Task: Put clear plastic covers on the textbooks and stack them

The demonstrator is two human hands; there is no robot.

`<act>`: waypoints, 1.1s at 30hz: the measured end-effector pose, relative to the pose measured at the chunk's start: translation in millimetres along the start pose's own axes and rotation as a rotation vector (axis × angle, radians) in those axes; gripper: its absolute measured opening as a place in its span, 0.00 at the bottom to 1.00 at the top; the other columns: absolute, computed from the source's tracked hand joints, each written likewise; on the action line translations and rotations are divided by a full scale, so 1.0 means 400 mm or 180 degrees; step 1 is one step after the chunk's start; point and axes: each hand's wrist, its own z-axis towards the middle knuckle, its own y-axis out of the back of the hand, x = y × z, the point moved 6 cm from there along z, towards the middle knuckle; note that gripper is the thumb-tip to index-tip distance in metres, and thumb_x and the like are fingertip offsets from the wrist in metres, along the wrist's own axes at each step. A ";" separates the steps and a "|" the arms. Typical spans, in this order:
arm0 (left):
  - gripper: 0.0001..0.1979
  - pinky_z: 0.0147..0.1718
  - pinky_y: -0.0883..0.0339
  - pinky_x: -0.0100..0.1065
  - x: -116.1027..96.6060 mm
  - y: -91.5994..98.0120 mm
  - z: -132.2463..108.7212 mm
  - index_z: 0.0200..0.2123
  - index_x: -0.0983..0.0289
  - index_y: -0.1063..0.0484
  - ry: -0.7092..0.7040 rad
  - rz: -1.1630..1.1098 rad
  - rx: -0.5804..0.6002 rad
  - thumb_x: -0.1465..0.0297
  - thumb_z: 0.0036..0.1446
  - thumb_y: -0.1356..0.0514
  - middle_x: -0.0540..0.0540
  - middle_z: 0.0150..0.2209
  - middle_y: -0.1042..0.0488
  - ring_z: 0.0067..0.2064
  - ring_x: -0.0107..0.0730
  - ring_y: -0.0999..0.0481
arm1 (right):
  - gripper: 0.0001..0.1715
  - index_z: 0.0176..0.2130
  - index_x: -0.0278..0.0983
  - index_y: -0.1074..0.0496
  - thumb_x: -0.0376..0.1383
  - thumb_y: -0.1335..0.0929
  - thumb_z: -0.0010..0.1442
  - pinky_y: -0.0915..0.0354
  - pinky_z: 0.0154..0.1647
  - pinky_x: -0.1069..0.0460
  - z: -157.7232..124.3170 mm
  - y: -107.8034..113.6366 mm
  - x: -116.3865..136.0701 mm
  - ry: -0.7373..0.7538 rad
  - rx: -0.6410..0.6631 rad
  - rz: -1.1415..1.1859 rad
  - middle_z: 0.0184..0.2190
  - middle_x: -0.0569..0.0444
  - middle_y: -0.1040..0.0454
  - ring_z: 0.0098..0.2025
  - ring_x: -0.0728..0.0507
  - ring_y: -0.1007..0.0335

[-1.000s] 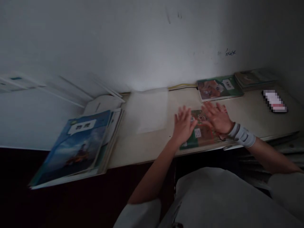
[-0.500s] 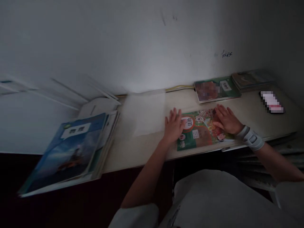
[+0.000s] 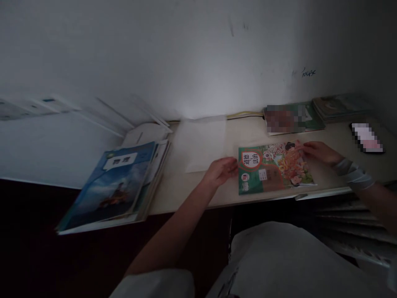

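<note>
A textbook with a green, orange and illustrated cover (image 3: 269, 169) lies on the white desk in front of me. Along its left edge is my left hand (image 3: 221, 170), fingers loosely bent and not closed round the book. At the upper right corner, my right hand (image 3: 321, 153) has the book's edge between thumb and fingers. A pale band wraps that wrist.
A pile of books topped by a blue textbook (image 3: 114, 186) overhangs the desk's left end. A pale translucent sheet (image 3: 203, 142) lies behind my left hand. Against the wall rest a green book (image 3: 316, 120) and more books (image 3: 344, 106). A phone (image 3: 367, 138) lies at right.
Both hands lay flat and spread on the cover before. They have drawn outward to the book's left and right edges, uncovering the cover. The view has shifted slightly.
</note>
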 end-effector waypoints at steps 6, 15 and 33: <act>0.15 0.26 0.31 0.32 -0.005 -0.064 0.044 0.25 0.66 0.24 -0.0595 0.0745 0.0460 0.64 0.35 0.28 0.56 0.26 0.22 0.28 0.34 0.24 | 0.23 0.35 0.37 0.25 0.52 0.29 0.48 0.31 0.31 0.49 -0.002 -0.038 -0.015 -0.0121 0.0195 0.0880 0.32 0.52 0.22 0.31 0.44 0.29; 0.18 0.29 0.32 0.30 -0.004 -0.090 0.006 0.26 0.65 0.28 -0.1829 0.0138 0.0074 0.56 0.44 0.32 0.49 0.24 0.26 0.26 0.28 0.27 | 0.24 0.26 0.38 0.33 0.55 0.28 0.45 0.36 0.30 0.52 0.017 -0.010 0.048 0.0301 -0.0524 0.1387 0.24 0.58 0.31 0.26 0.49 0.36; 0.21 0.34 0.29 0.30 -0.226 -0.137 -0.118 0.34 0.61 0.30 -0.3647 0.0462 -0.0623 0.49 0.60 0.48 0.52 0.34 0.24 0.36 0.31 0.22 | 0.19 0.30 0.40 0.28 0.52 0.31 0.53 0.40 0.20 0.53 -0.020 0.075 0.215 0.1135 -0.2014 0.1633 0.23 0.58 0.34 0.21 0.51 0.42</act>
